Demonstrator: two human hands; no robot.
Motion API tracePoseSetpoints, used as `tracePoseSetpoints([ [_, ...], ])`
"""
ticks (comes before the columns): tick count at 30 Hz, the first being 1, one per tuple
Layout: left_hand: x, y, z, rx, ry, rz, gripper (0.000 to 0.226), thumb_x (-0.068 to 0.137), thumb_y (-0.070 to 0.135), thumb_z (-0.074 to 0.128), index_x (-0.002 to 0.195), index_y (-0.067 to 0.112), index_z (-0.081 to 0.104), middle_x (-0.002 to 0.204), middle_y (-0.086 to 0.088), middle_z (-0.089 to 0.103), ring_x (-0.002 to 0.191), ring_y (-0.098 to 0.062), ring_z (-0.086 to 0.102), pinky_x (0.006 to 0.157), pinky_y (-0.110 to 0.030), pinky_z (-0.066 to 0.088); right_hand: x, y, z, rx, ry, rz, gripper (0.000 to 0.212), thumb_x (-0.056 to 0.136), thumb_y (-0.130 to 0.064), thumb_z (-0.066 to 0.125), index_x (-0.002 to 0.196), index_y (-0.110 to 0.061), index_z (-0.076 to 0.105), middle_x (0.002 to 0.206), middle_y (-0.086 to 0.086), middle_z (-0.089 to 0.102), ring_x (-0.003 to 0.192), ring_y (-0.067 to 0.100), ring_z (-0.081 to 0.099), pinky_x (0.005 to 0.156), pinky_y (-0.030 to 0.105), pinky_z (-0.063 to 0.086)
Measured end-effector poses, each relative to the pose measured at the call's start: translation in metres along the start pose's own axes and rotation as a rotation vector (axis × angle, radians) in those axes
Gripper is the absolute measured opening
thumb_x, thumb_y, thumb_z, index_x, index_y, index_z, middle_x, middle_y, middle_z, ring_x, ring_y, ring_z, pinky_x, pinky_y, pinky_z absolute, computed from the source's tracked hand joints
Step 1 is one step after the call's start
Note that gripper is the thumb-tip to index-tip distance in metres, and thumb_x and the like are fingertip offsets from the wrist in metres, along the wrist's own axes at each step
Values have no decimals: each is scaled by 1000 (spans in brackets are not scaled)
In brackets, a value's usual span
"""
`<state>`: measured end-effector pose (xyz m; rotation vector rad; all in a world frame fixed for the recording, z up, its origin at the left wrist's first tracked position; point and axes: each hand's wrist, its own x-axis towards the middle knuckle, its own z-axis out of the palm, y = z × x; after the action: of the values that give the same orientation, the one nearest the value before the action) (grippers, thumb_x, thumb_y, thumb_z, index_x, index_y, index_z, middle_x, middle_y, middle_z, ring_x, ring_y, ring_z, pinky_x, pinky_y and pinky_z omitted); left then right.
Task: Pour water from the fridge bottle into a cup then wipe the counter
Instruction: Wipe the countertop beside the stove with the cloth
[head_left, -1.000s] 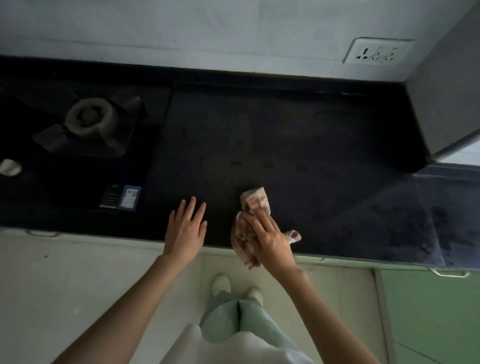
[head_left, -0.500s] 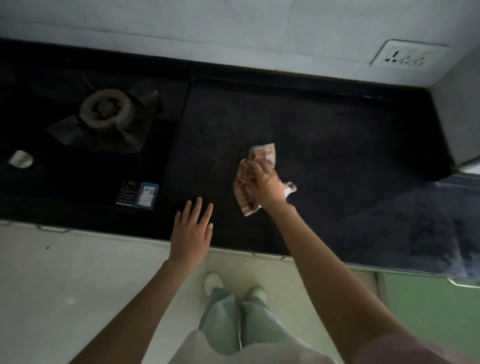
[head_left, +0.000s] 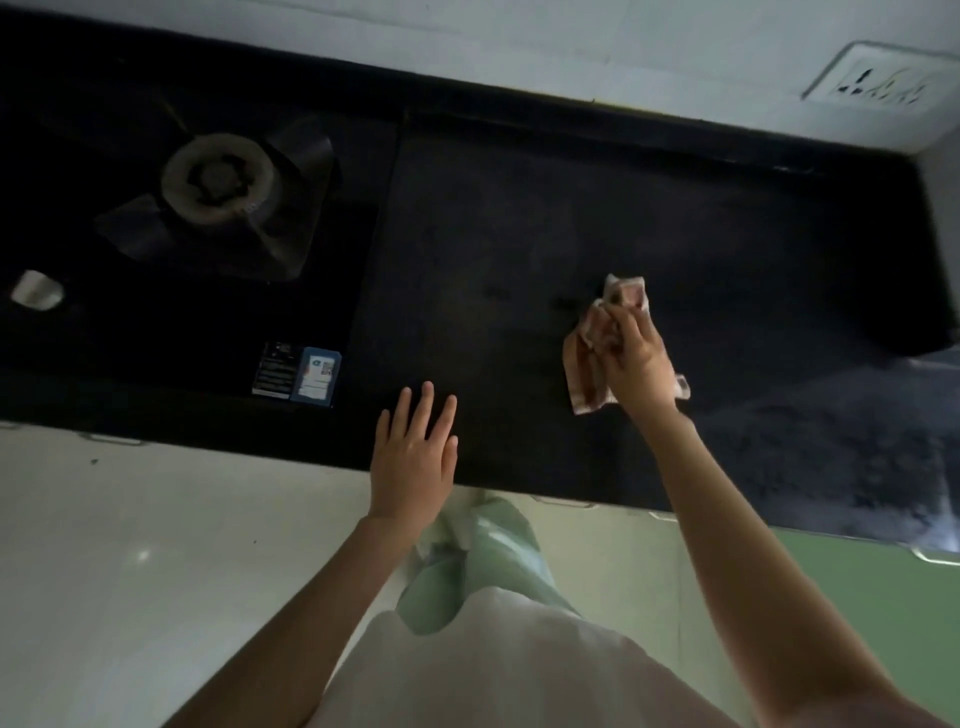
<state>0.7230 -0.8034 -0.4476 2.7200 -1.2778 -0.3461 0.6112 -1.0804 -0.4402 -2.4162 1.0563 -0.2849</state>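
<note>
While the left hand (head_left: 415, 457) rests flat near the front edge of the counter (head_left: 519, 234), fingers spread and grasping nothing, the right hand (head_left: 636, 364) works farther back. The right hand is clenched around a crumpled cloth (head_left: 589, 371), which lies pressed against the dark surface right of centre. One corner of the cloth sticks out beyond the fingers, toward the wall; another end shows below the heel of the hand.

Change since one second ago: the cloth was then at the front edge, just beside the left hand. It now sits about mid-depth on the counter and farther right, well apart from the left hand. The left hand has stayed near the front edge throughout. This indicates an outward wiping stroke, away from the body.

Task status: the wiping step appears to be in hand. No bottle or cup is in view, so the state of the pouring step cannot be told. The strip of counter between the cloth and the wall looks not yet covered, as does the paler, mottled stretch at far right.

Left of the cloth, a hob (head_left: 228, 182) occupies the counter, with a label (head_left: 297, 371) at its front corner. Beyond the counter, a socket (head_left: 878, 78) sits on the wall.
</note>
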Motion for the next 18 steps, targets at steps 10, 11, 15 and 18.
tracePoseSetpoints([
  [10,0,1,-1,24,-39,-20,52,94,30,52,144,20,41,152,-13,36,140,-36,32,110,-53,32,1,-74,47,-33,-206,-420,54,86,-18,64,137,-18,47,146,10,41,128,36,47,90,47,52],
  [11,0,2,-1,24,-41,-26,52,95,30,52,144,20,40,153,-12,35,141,-35,30,111,-53,30,-15,-66,41,-24,-216,-456,54,86,-18,64,137,-18,46,146,11,41,128,36,47,89,45,51],
  [15,0,1,-1,9,-23,-26,49,96,30,47,143,19,41,152,-12,35,141,-35,31,111,-52,30,-24,-8,7,-2,-174,-403,49,86,-21,60,134,-16,50,141,13,46,125,35,48,97,45,49],
  [18,1,2,-1,6,-23,-42,48,98,35,32,142,19,42,152,-12,37,140,-35,33,110,-52,31,29,18,-8,14,-83,-212,47,85,-23,54,132,-13,52,139,14,47,124,37,48,97,45,47],
])
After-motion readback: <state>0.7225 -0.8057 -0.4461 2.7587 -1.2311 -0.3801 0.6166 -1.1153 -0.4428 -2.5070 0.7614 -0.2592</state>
